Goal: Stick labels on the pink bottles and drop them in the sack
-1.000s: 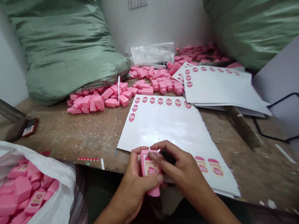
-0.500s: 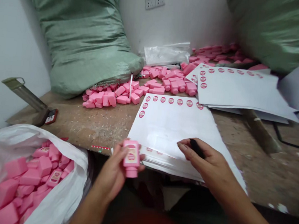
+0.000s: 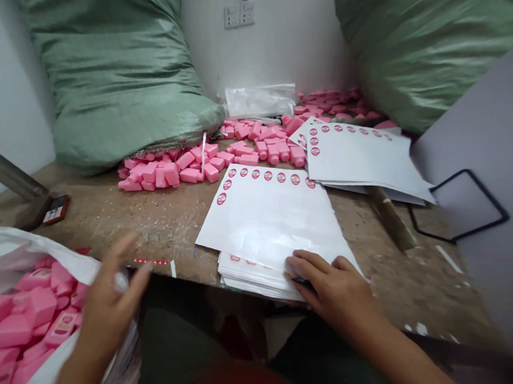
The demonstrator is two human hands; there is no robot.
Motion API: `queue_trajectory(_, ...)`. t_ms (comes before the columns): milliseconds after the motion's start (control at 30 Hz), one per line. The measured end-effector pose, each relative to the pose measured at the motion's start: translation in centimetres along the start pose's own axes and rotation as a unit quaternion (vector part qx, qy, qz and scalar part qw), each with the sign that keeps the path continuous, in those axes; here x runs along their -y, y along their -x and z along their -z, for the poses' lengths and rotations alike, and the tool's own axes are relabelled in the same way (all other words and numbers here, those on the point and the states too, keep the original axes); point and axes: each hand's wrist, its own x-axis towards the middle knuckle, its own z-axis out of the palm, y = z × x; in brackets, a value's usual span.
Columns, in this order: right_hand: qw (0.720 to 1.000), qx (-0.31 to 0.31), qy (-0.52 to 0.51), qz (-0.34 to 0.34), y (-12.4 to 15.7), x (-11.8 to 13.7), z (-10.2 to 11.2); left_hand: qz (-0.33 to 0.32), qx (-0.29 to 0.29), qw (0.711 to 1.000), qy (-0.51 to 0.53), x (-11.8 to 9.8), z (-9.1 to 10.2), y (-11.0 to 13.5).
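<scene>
My left hand [image 3: 107,307], slightly blurred, is over the near edge of the white bag [image 3: 120,347] with thumb and fingers apart and nothing between them. In the bag lie many small pink plastic bottles [image 3: 34,305]; one bottle [image 3: 63,326] shows a printed label. My right hand [image 3: 331,284] grips a slim black tool [image 3: 305,283] whose kind I cannot make out. Its fingertips rest on the front of the top sticker sheet [image 3: 263,216], a white sheet with round pink stickers along its top and left edges. Beneath it is a stack of sheets [image 3: 249,280].
Loose pink bottles [image 3: 160,172] lie across the back of the worn table [image 3: 165,226]. More sticker sheets [image 3: 361,156] lie at the back right. Green sacks [image 3: 115,68] stand against the wall. A metal tool [image 3: 9,172] and a small red-black device [image 3: 56,209] are at left.
My left hand has let go of the labelled pink bottle and moved left to the bag. My right hand has come down onto the sticker sheet. The view has shifted right.
</scene>
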Motion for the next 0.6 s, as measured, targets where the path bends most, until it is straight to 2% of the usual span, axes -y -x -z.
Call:
queue_trajectory(33,1.000,0.005,0.016,0.018,-0.1,0.0,-0.1,-0.039,0.053,0.998,0.006,-0.4,-2.1,-0.6)
queue_trajectory(100,0.998,0.006,0.041,0.056,-0.3,0.0,-0.4,-0.078,0.138,0.986,0.042,-1.0,-5.6,-1.8)
queue_trajectory(167,0.996,-0.018,0.053,0.073,-0.5,-0.1,-0.9,-0.053,0.177,0.977,0.103,-1.2,-8.1,-3.0)
queue_trajectory(233,0.996,-0.046,0.041,0.060,-0.6,-0.2,-1.3,0.000,0.182,0.969,0.167,-1.3,-9.6,-4.2)
queue_trajectory(433,0.996,-0.090,-0.009,0.006,-0.1,-0.3,-0.3,0.139,0.180,0.937,0.266,-2.2,-11.1,-7.7)
queue_trajectory(600,0.990,-0.077,-0.112,-0.041,2.1,-0.2,1.3,0.214,0.207,0.893,0.336,-4.0,-11.1,-8.5)
